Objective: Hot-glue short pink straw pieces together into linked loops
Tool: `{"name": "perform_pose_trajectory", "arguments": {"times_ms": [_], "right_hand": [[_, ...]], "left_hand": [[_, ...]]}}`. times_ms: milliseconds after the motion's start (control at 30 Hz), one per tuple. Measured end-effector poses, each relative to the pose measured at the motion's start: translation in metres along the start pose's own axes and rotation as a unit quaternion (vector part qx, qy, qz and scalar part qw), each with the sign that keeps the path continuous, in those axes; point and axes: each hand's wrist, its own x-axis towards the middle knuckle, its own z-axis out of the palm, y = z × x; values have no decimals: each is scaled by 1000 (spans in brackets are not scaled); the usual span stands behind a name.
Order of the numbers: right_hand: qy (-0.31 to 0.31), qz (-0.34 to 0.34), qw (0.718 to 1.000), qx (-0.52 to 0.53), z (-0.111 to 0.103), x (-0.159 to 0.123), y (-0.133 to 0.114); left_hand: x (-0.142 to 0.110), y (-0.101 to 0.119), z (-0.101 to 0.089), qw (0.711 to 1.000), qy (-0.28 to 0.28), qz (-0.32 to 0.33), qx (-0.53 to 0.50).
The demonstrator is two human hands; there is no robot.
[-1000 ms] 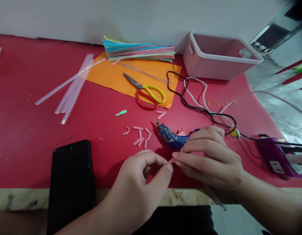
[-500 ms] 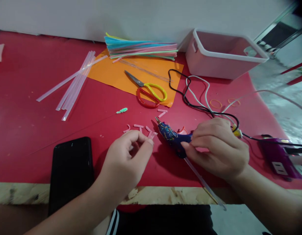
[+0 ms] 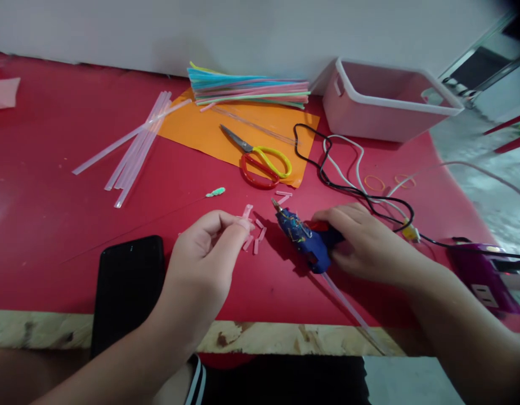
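Note:
My left hand [image 3: 207,256] pinches a short pink strip [image 3: 247,211] between thumb and fingertips, its pale end sticking up. Several similar pink pieces [image 3: 256,246] lie on the red tabletop just under and beside those fingertips. My right hand [image 3: 363,244] is wrapped round the handle of a dark blue glue gun [image 3: 304,239], which has bits of coloured tinsel stuck on its body. Its metal nozzle points up and left, apart from the left hand's piece. A clear glue stick [image 3: 348,306] trails out of the gun's back, over the table edge.
Scissors [image 3: 266,163] lie partly on an orange sheet [image 3: 179,129], below a bundle of coloured stems [image 3: 249,87]. Spare glue sticks [image 3: 142,140] are at left, a phone [image 3: 127,292] nearer. A pink bin [image 3: 365,112], tangled cords [image 3: 327,174] and a purple power strip [image 3: 475,281] occupy the right.
My right hand has closed round the glue gun's handle and the gun has turned a little. My left hand has drawn slightly left with a pink piece. The view has shifted a little.

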Motion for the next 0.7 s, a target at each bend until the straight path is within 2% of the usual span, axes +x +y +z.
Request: {"name": "perform_pose_trajectory", "arguments": {"times_ms": [67, 167, 233, 333, 567, 700], "right_hand": [[66, -9, 998, 21, 1, -1, -2], [143, -33, 979, 138, 2, -4, -5], [142, -64, 966, 205, 5, -7, -6], [99, -98, 962, 236, 11, -9, -7], [98, -124, 967, 198, 11, -4, -10], [98, -137, 971, 167, 7, 0, -13]], "left_hand": [[0, 1, 0, 1000, 5, -3, -5], [-1, 4, 1, 1000, -7, -12, 7], [-3, 7, 3, 999, -22, -20, 28], [-7, 10, 5, 996, -53, -32, 70], [-12, 13, 10, 991, -72, -26, 110], [-15, 19, 13, 992, -52, -45, 108]]}}
